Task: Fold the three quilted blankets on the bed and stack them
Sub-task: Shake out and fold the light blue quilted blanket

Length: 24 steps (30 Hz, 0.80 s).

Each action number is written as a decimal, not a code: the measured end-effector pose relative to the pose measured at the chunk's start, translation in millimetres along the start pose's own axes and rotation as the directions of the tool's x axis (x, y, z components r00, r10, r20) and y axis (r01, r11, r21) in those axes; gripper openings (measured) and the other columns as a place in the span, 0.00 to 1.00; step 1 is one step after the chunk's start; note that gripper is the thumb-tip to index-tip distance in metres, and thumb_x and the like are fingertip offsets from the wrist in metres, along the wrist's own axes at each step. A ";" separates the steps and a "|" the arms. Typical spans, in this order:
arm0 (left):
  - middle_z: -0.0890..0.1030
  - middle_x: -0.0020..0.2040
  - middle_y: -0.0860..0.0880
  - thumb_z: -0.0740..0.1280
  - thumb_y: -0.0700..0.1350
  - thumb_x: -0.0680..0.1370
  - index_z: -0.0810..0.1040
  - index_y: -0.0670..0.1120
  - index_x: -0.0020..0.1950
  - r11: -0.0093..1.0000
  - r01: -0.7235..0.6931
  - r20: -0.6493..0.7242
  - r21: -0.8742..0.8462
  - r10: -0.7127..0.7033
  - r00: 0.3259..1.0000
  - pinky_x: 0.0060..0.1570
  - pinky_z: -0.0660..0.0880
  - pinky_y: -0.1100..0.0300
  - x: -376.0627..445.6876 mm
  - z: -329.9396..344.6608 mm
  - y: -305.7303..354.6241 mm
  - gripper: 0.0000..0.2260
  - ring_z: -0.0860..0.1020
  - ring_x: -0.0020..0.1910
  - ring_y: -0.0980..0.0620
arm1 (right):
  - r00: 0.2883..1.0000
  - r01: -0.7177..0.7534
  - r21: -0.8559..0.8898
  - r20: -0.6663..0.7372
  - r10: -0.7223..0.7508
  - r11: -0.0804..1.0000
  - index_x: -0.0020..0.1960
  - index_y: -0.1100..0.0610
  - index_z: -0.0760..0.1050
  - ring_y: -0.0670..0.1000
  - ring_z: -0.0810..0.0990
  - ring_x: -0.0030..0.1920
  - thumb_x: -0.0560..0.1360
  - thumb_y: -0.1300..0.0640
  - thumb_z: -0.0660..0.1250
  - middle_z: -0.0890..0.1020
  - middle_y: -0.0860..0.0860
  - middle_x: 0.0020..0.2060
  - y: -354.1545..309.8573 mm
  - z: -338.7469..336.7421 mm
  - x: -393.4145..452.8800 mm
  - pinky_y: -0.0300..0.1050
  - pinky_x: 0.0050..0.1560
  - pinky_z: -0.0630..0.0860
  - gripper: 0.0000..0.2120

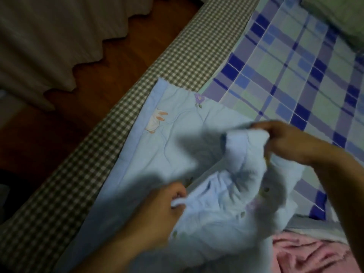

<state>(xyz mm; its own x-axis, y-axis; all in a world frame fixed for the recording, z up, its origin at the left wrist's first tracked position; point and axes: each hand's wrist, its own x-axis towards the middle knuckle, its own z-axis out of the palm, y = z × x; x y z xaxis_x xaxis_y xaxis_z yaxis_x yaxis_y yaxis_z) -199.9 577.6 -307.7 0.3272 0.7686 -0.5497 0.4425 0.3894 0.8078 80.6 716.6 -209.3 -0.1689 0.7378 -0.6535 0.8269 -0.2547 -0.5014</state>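
Note:
A light blue quilted blanket with a rabbit and flower print lies partly spread near the bed's edge. Its near part is bunched up and lifted between my hands. My left hand grips a fold of the blue blanket at the lower middle. My right hand pinches another edge of it higher up on the right. A pink blanket lies crumpled at the lower right. The picture is blurred around the hands.
The bed carries a blue, purple and green plaid cover over a green-checked sheet. A green pillow or cloth sits at the top right. Left of the bed are a wooden floor and a pale curtain.

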 end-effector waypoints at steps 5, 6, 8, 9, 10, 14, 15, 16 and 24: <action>0.76 0.39 0.48 0.64 0.42 0.81 0.74 0.45 0.46 0.995 0.076 -0.730 -0.060 -0.095 0.677 0.43 0.68 0.55 41.0 -83.6 -33.8 0.04 0.77 0.43 0.42 | 0.853 0.207 0.219 -0.517 -0.067 0.954 0.63 0.50 0.72 0.51 0.78 0.54 0.73 0.54 0.71 0.79 0.51 0.56 -33.2 10.6 118.2 0.53 0.56 0.79 0.19; 0.76 0.39 0.46 0.64 0.43 0.81 0.74 0.43 0.47 0.991 0.124 -0.722 -0.050 -0.121 0.681 0.44 0.67 0.56 46.6 -94.4 -44.8 0.05 0.77 0.43 0.41 | 0.903 0.159 0.167 -0.424 -0.075 0.973 0.71 0.50 0.67 0.53 0.77 0.61 0.75 0.49 0.70 0.76 0.53 0.64 -33.7 19.8 144.2 0.55 0.60 0.77 0.26; 0.78 0.42 0.43 0.63 0.46 0.82 0.75 0.43 0.47 0.976 0.210 -0.606 -0.048 -0.196 0.771 0.45 0.66 0.56 56.1 -100.2 -66.3 0.08 0.77 0.46 0.40 | 0.963 0.021 -0.126 -0.264 -0.054 0.992 0.78 0.49 0.57 0.61 0.73 0.67 0.77 0.42 0.66 0.72 0.58 0.70 -32.5 41.6 181.0 0.62 0.65 0.73 0.35; 0.80 0.46 0.42 0.62 0.49 0.82 0.76 0.44 0.49 0.964 0.260 -0.528 -0.051 -0.247 0.813 0.47 0.67 0.57 60.2 -99.7 -74.3 0.09 0.78 0.49 0.41 | 0.967 -0.021 -0.268 -0.252 -0.049 0.963 0.79 0.49 0.54 0.64 0.72 0.68 0.77 0.40 0.64 0.71 0.59 0.71 -30.7 52.0 192.4 0.64 0.66 0.71 0.36; 0.80 0.49 0.44 0.62 0.54 0.82 0.77 0.45 0.51 0.956 0.289 -0.466 -0.045 -0.276 0.840 0.48 0.68 0.57 63.0 -97.6 -79.1 0.13 0.78 0.50 0.43 | 0.961 -0.043 -0.338 -0.272 -0.054 0.940 0.79 0.50 0.53 0.65 0.70 0.69 0.78 0.40 0.63 0.70 0.60 0.71 -28.5 60.3 201.1 0.64 0.68 0.68 0.36; 0.80 0.44 0.49 0.65 0.63 0.74 0.77 0.47 0.51 0.968 0.251 -0.487 -0.019 -0.229 0.843 0.42 0.76 0.55 59.7 -83.1 -91.4 0.20 0.80 0.44 0.47 | 0.945 -0.014 -0.233 -0.320 -0.063 0.972 0.81 0.51 0.48 0.65 0.63 0.74 0.80 0.44 0.62 0.63 0.58 0.77 -42.2 71.0 221.3 0.62 0.73 0.62 0.36; 0.80 0.51 0.49 0.68 0.62 0.74 0.75 0.49 0.58 0.960 0.281 -0.501 -0.009 -0.248 0.829 0.47 0.78 0.52 53.7 -76.4 -91.5 0.21 0.79 0.49 0.47 | 0.947 -0.012 -0.204 -0.317 -0.055 0.979 0.81 0.51 0.49 0.65 0.64 0.74 0.80 0.44 0.62 0.64 0.59 0.76 -47.8 70.8 226.5 0.62 0.73 0.63 0.36; 0.77 0.57 0.48 0.70 0.60 0.73 0.73 0.50 0.64 0.950 0.303 -0.557 0.076 -0.211 0.803 0.51 0.78 0.49 47.3 -69.7 -91.7 0.24 0.77 0.54 0.47 | 0.946 -0.019 -0.193 -0.321 -0.045 0.981 0.80 0.52 0.51 0.65 0.67 0.72 0.80 0.46 0.63 0.67 0.60 0.74 -52.7 69.3 231.7 0.61 0.72 0.65 0.35; 0.70 0.61 0.51 0.73 0.60 0.71 0.64 0.51 0.70 0.901 0.360 -0.446 0.241 -0.227 0.866 0.51 0.75 0.54 27.0 -45.7 -109.6 0.33 0.74 0.56 0.49 | 0.828 0.154 0.036 -0.551 -0.109 0.987 0.58 0.58 0.77 0.50 0.77 0.51 0.80 0.62 0.59 0.80 0.51 0.49 -74.9 70.2 219.2 0.48 0.53 0.74 0.11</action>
<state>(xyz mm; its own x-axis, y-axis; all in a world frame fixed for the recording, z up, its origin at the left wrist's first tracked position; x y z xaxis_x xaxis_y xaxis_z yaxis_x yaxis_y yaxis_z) -277.6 578.8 -401.3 -0.1897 0.8036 -0.5641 0.7182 0.5053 0.4784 -56.0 853.6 -354.8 0.0656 0.9825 -0.1741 0.7712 -0.1606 -0.6160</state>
